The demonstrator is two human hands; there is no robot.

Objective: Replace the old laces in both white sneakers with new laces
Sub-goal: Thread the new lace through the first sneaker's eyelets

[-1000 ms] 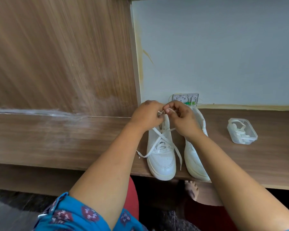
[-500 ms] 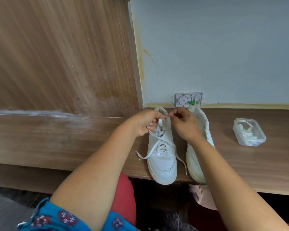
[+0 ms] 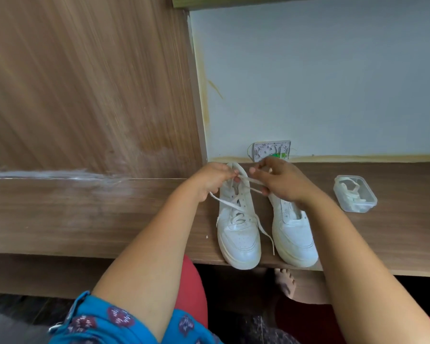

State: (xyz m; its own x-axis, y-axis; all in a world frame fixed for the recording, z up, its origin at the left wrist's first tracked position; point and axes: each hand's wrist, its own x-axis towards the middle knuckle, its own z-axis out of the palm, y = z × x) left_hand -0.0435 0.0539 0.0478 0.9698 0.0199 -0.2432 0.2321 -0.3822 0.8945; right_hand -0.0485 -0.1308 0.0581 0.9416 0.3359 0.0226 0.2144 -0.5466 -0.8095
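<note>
My left hand (image 3: 212,181) and right hand (image 3: 282,181) each pinch the lace (image 3: 230,204) above the left sneaker (image 3: 237,234); 2 sneakers on worktop (image 3: 85,219).

The brown wood-grain surface (image 3: 85,219) carries two white sneakers side by side, left sneaker (image 3: 238,234) and right sneaker (image 3: 294,234), with a clear plastic box (image 3: 355,193) well apart.

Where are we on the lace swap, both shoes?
Done: the right-hand sneaker shows no lace, so it looks stripped. In hand: the left hand and right hand each pinch the lace of the left-hand sneaker near its top eyelets; whether old or new can't be told. Left: finishing that shoe and lacing the other; the clear box holds white laces.
</note>
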